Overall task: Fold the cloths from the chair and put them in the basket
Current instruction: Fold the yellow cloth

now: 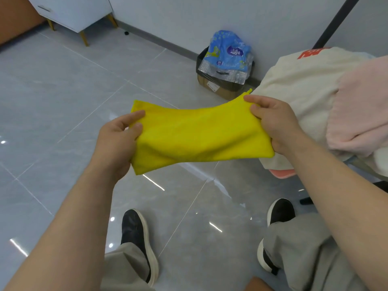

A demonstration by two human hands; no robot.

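A yellow cloth [199, 133], folded into a long band, hangs in the air at the middle of the head view. My left hand [117, 141] pinches its left end between thumb and fingers. My right hand [273, 120] grips its right end. On the right a pile lies on the chair [282, 172]: a cream cloth [298, 91] with a red print and a pink cloth [361, 108] over it. No basket is in view.
A cardboard box [218, 87] lined with a black bag holds a blue plastic pack [228, 53] by the wall. A white cabinet [73, 11] on gold legs stands at the far left. A dark pole [333, 22] leans at upper right. My feet stand on grey floor tiles.
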